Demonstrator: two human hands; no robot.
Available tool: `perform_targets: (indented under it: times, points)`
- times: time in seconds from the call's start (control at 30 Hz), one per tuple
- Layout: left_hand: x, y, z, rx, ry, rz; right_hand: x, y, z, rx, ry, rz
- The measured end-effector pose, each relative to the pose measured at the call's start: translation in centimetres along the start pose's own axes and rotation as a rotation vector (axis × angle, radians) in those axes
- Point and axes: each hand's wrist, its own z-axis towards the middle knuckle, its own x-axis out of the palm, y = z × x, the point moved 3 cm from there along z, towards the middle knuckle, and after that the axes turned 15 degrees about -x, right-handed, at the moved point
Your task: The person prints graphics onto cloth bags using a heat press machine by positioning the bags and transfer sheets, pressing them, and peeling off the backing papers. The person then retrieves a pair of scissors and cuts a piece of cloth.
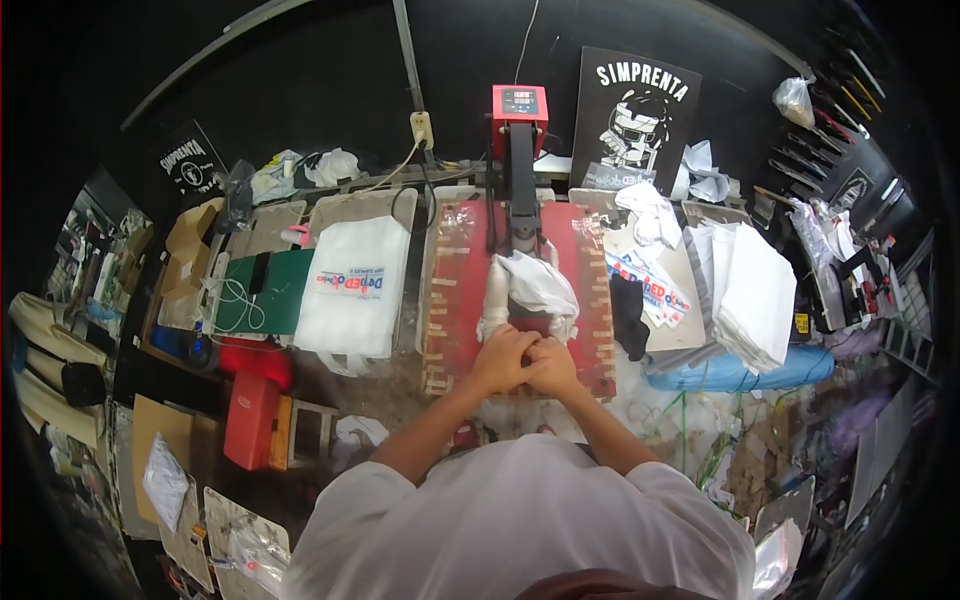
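Note:
A red heat press [460, 300] stands in front of me, with its lever handle reaching toward my body. The handle [496, 290] looks wrapped in pale material along its sides. My left hand [503, 360] is closed around its front end. Beside it, touching, my right hand [552, 366] is closed there too; the grip bar itself is hidden under the fingers. Between the handle's arms lies a crumpled white cloth [538, 283]. Brown tape pieces line the edges of the red top plate. What lies beneath that plate is hidden.
Printed white bags [350, 285] lie in a stack to the left, near a green mat [270, 290]. On the right are printed transfer sheets [650, 290], a black cloth [628, 318] and a white fabric pile [750, 290]. A red box [252, 420] sits lower left.

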Motion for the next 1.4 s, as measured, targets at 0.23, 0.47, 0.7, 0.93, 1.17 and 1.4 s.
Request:
perform_targets:
  times: [0.23,0.47,0.7,0.93,1.17,1.4]
  points:
    - [0.0,0.1,-0.2,-0.020,0.007,0.006,-0.3,0.2,0.1,-0.006,0.013,0.031]
    - [-0.3,0.9,3.4,0.010,-0.291,0.104,-1.2,1.8,1.0,0.070,0.088,-0.120]
    - [-2.3,2.9,9.6,-0.588,-0.466,-0.172,-0.9,2.4,0.6,-0.029,0.049,-0.173]
    - [-0.9,7.4,10.6,-0.873,-0.256,-0.239,-0.5,2.8,0.1,0.010,0.058,-0.221]
    - [-2.8,5.9,9.3,-0.495,-0.548,0.008,-0.1,2.5,-0.4,0.020,0.031,-0.183]
    - [-4.0,2.6,9.8,-0.227,-0.466,-0.089,-4.5,0.9,0.3,0.152,-0.495,-0.158]
